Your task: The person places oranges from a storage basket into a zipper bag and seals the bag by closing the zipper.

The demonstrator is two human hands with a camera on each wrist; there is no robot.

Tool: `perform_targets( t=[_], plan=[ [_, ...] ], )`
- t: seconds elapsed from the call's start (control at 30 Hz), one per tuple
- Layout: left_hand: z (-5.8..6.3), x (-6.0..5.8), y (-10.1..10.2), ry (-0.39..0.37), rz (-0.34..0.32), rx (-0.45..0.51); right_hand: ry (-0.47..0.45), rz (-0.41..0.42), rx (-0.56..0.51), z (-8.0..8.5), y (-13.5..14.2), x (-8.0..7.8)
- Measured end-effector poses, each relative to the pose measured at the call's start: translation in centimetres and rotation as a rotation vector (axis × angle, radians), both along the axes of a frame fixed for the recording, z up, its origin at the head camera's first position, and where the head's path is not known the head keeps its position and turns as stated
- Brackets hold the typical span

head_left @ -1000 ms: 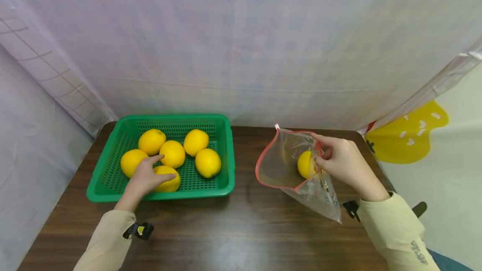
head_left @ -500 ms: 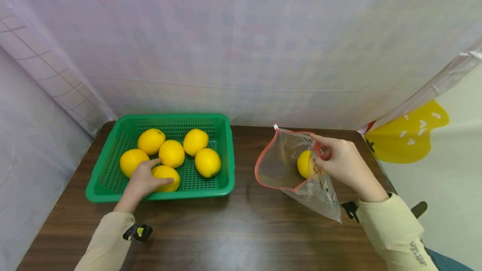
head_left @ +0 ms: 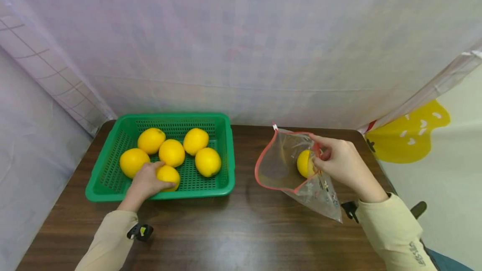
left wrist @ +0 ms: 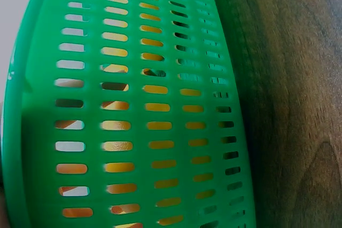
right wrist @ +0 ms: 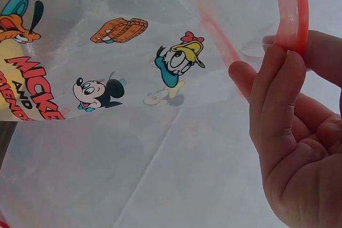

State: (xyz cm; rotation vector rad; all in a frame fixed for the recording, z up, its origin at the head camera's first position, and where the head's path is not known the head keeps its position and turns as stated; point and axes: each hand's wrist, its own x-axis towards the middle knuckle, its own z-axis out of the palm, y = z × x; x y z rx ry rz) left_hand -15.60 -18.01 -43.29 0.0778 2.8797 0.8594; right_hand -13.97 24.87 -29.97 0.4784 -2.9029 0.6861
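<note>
Over the front of the green basket (head_left: 229,179), my left hand (head_left: 144,181) grips the nearest lemon (head_left: 168,176), thumb on its near side and fingers at its far side. Part of that lemon is hidden by the hand. At the right, my right hand (head_left: 339,158) pinches the red rim of a clear zip bag (head_left: 276,166), whose mouth gapes to the left. Inside the bag lies another lemon (head_left: 303,164), partly covered by the bag's edge. The right wrist view shows cartoon prints on the bag (right wrist: 181,60) and the fingers (right wrist: 275,100) closed on its rim.
Several other lemons (head_left: 171,153) sit in the basket around the gripped one. The basket's slotted wall (left wrist: 133,116) fills most of the left wrist view. A dark wooden table (head_left: 226,237) carries everything, with a pale curtain (head_left: 233,53) behind it.
My left hand has closed its fingers and thumb round the front lemon, after hovering over it with fingers spread. The right hand and bag have hardly moved.
</note>
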Motion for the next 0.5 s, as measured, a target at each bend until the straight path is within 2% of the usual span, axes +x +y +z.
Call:
perform_targets(
  t=[0.2, 0.5],
  plan=[
    [-0.06, 0.01, 0.04, -0.040, 0.018, -0.027, -0.020, -0.003, 0.000, -0.04, -0.19, -0.05],
    [-0.20, -0.05, 0.22, -0.051, 0.027, -0.026, -0.009, -0.005, 0.014, -0.06, -0.32, -0.11]
  ],
)
